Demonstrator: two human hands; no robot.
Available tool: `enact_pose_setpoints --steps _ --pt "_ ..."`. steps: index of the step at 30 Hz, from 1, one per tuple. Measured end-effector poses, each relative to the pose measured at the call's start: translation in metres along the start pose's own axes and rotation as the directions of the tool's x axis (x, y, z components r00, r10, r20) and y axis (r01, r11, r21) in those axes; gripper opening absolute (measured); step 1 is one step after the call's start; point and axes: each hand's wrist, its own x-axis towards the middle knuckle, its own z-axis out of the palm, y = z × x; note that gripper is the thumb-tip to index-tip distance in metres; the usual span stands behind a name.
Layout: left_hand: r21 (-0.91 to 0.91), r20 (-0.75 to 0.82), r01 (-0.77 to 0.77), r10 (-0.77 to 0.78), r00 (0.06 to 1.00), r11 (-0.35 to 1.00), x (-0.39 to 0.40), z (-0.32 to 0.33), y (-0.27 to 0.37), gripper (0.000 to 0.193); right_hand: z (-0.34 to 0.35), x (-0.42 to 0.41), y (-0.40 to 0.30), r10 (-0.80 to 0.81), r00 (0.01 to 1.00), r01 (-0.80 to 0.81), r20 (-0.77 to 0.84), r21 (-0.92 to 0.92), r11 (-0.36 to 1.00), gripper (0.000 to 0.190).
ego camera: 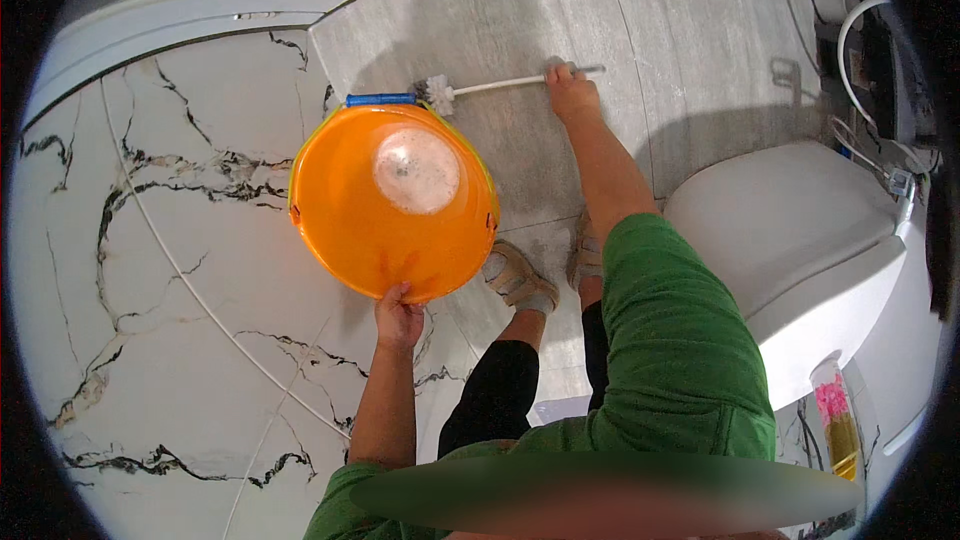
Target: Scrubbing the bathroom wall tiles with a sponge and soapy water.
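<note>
An orange plastic bucket (330, 187) is tilted, with its mouth towards me and white sudsy liquid (416, 169) low inside. My left hand (400, 321) grips its near rim, thumb over the edge. The bucket's bail handle with a blue grip (381, 99) lies along the far rim. My right hand (574, 94) is closed around the white handle of a toilet brush (499, 84). The brush's white bristle head (439, 94) is just beyond the bucket's far rim, beside the blue grip; whether they touch I cannot tell.
A white toilet with its lid down (780, 217) stands on the right. Marble-patterned wall tiles (202, 360) fill the left, and grey tiles (697, 45) cover the floor. A white door frame (187, 11) runs along the upper left. A bottle with pink and yellow contents (836, 427) is at lower right.
</note>
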Motion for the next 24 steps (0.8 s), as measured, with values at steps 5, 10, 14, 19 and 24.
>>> enact_pose_setpoints --steps 5,10,14,19,24 --pt "0.076 0.075 -0.038 0.033 0.997 0.996 -0.006 0.040 0.008 0.043 0.069 -0.020 0.061 0.165 0.985 -0.167 -0.053 -0.026 0.986 0.026" --pt "0.141 0.130 -0.027 0.008 0.991 0.990 0.000 0.074 0.006 0.046 0.115 -0.061 0.123 0.452 0.886 -0.460 0.102 0.078 0.884 0.027" --pt "0.082 0.148 -0.024 0.012 0.989 0.996 0.007 0.100 0.005 0.046 0.097 -0.079 0.143 0.663 0.721 -0.643 0.201 0.552 0.531 0.029" --pt "0.127 0.217 -0.056 0.028 0.976 0.990 0.022 0.142 -0.003 0.045 0.077 -0.070 0.168 0.672 0.687 -0.686 0.275 0.549 0.478 0.031" --pt "0.149 0.280 -0.038 -0.006 0.960 0.988 0.009 0.162 0.001 0.046 -0.040 -0.062 0.120 0.952 0.099 -0.198 -0.288 0.932 0.302 0.017"
